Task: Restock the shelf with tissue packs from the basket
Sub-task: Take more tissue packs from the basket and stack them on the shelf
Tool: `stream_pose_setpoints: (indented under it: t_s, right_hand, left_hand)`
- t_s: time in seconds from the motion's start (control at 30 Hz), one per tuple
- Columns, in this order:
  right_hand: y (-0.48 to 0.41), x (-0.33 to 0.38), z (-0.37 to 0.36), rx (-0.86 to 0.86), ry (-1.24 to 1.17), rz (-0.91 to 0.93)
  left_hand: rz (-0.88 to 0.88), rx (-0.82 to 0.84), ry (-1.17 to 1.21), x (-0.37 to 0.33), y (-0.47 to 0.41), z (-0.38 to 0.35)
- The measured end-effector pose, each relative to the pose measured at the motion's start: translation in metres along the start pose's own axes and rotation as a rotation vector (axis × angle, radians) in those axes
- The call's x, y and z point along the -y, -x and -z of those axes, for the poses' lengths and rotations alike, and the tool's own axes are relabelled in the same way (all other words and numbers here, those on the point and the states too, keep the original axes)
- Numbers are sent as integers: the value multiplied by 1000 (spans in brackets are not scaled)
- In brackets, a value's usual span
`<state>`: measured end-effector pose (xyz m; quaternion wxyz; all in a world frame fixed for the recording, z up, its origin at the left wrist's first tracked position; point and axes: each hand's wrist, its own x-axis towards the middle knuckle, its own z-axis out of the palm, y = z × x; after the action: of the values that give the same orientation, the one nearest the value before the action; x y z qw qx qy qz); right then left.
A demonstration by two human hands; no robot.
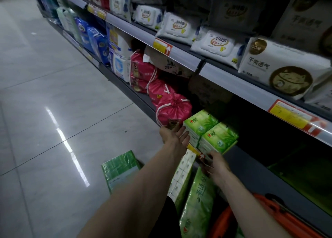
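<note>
2 green tissue packs sit side by side at the front edge of the bottom shelf [251,164], touching each other: the left pack [199,123] just right of the nearest of 3 pink bags [173,111], the right pack [218,139] a little nearer the camera and jutting slightly over the edge. The left hand [175,136] lies flat against the left pack's near left side, fingers straight and together, holding nothing. The right hand [214,163] reaches to the lower front edge of the right pack, beside a yellow price tag [195,150] on the shelf edge; only its back shows and its fingers are blurred, so whether it grips the pack cannot be told. The 2 hands are apart, one at each pack. Below the arms, an orange basket [287,219] stands by the shelf at the lower right. A tall green pack [197,201] stands on end just left of the basket, though whether it is inside cannot be told. A pack of white rolls [181,176] leans beside it. 1 more green pack [120,167] lies on the tiled floor [53,112], left of the left forearm. On the upper shelf [233,84], white wipes packs [213,43] line the front edge.
</note>
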<state>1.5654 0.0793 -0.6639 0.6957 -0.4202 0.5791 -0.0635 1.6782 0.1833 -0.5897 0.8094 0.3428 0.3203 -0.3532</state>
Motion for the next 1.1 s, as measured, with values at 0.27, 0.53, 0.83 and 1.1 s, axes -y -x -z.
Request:
stream_pose_setpoints:
  t_s: [0.27,0.53,0.83,1.1]
  right_hand:
    - [41,-9,-46,274,145,31]
    - [57,-48,-91,455,402,77]
    - [14,-119,-125,447,641,22]
    - [-14,-163,-147,548,793,34]
  left_hand:
    - [-31,294,125,-41,56,-8]
    - [-355,-241,-198,-87,15,185]
    - [-69,-569,-333,-40,-32,331]
    - [10,-440,-298,-25,-55,330]
